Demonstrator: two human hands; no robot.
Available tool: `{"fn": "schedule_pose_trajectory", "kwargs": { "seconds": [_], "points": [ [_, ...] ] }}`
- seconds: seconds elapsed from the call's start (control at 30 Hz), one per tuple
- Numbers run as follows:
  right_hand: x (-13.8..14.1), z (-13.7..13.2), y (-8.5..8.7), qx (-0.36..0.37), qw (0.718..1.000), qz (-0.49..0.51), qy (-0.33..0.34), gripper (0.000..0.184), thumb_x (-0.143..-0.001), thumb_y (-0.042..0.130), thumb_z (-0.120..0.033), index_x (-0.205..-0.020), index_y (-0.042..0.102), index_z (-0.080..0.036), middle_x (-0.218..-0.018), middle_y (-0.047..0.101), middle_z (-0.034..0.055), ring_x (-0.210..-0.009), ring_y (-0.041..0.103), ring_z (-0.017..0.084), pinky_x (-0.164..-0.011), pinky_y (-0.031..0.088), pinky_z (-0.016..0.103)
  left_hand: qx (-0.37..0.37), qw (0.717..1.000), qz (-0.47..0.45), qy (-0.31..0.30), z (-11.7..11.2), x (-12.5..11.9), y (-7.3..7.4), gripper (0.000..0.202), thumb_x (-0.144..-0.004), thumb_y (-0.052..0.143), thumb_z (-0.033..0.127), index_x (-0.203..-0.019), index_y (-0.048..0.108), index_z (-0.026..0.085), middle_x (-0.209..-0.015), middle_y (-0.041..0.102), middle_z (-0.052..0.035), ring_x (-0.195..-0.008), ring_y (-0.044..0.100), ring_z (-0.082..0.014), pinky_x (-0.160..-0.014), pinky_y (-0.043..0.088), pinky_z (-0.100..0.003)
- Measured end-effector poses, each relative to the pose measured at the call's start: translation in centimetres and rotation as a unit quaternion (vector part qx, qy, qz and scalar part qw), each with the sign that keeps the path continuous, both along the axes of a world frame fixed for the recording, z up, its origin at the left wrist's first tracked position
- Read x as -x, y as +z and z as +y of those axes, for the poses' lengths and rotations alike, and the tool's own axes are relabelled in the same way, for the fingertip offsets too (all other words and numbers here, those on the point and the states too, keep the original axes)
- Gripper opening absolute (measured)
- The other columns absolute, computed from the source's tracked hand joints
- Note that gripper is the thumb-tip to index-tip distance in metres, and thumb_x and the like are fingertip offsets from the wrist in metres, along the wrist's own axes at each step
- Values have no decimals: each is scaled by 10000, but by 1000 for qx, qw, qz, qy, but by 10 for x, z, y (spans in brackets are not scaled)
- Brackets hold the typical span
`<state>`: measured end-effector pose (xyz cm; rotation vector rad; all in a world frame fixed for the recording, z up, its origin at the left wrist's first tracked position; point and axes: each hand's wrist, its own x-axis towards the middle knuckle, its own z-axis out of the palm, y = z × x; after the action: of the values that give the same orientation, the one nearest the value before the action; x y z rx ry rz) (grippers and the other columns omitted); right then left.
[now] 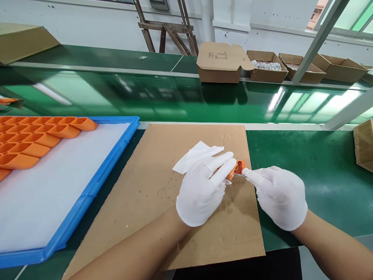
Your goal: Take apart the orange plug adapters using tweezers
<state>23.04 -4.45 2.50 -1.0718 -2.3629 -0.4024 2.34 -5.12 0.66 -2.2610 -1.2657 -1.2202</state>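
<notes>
Both hands wear white gloves and meet over the right side of a cardboard sheet. My left hand is closed around a small orange plastic part, fingers stretched along it and hiding its left end. An opening with something dark red shows inside the part. From the right, my right hand pinches at the part's near right end, its other fingers curled in. A thin metallic edge shows just under the part by these fingertips; whose piece it is I cannot tell. Beyond my left hand lies a folded white cloth or paper.
At left, a blue-rimmed tray holds rows of orange hollow parts. Past a glossy green strip, open cartons stand on a shelf, one with white pieces. A slanted metal post rises at right, near a brown box.
</notes>
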Motion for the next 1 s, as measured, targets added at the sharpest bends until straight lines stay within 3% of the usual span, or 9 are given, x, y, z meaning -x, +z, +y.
{"fn": "schedule_pose_trajectory", "kwargs": {
  "seconds": [0.17, 0.27, 0.37, 0.53, 0.67, 0.83, 1.0],
  "points": [
    [1, -1, -3, 25, 999, 25, 23, 555, -744, 513, 56, -1048, 776, -326, -725, 745, -33, -515, 470, 130, -485, 266, 289, 13, 1000, 7, -2, -2, 1, -2, 441, -815, 521, -28, -1166, 654, 203, -1066, 777, -80, -1019, 740, -276, -929, 616, -493],
    [0, 0, -8, 60, 994, 74, 50, 464, -820, 551, -16, -1116, 755, -311, -755, 746, -18, -554, 520, 136, -497, 322, 286, 38, 999, -12, 2, -3, 1, -5, 462, -843, 528, 2, -1219, 652, 238, -1140, 759, -78, -1106, 711, -280, -974, 593, -499],
    [-2, 1, -11, 65, 991, 107, 52, 443, -843, 568, -60, -1163, 737, -315, -762, 740, -16, -574, 538, 132, -523, 372, 279, 54, 998, -22, 6, -4, -1, -8, 483, -839, 512, -14, -1238, 635, 229, -1118, 756, -82, -1082, 716, -269, -929, 613, -460],
    [-2, 2, -7, 54, 996, 54, 44, 475, -817, 515, -40, -1100, 774, -319, -669, 695, -18, -524, 480, 143, -487, 336, 292, 62, 996, -54, 13, -9, -5, -9, 534, -806, 477, -81, -1232, 615, 211, -1151, 736, -86, -1007, 729, -223, -854, 627, -373],
    [0, 1, -2, 39, 998, 18, 44, 549, -748, 489, 15, -1073, 789, -310, -630, 675, -23, -515, 463, 153, -474, 293, 297, 73, 996, -55, -4, -10, -5, -6, 583, -810, 483, -76, -1272, 607, 258, -1171, 733, -58, -964, 732, -216, -883, 618, -396],
    [-1, 2, 1, 17, 999, 10, 33, 549, -717, 505, 45, -1046, 790, -290, -691, 720, -35, -526, 463, 145, -492, 269, 294, 125, 987, -94, -29, -9, -5, -4, 663, -754, 461, -94, -1260, 627, 301, -980, 749, -6, -777, 714, -198, -754, 622, -371],
    [-3, 5, 4, 21, 999, -21, 36, 521, -721, 506, 22, -1021, 787, -299, -652, 688, -39, -524, 430, 158, -484, 221, 309, 187, 974, -114, -61, -8, -5, -2, 581, -748, 486, -68, -1157, 676, 299, -928, 738, -2, -760, 704, -203, -779, 615, -407]
  ]
}}
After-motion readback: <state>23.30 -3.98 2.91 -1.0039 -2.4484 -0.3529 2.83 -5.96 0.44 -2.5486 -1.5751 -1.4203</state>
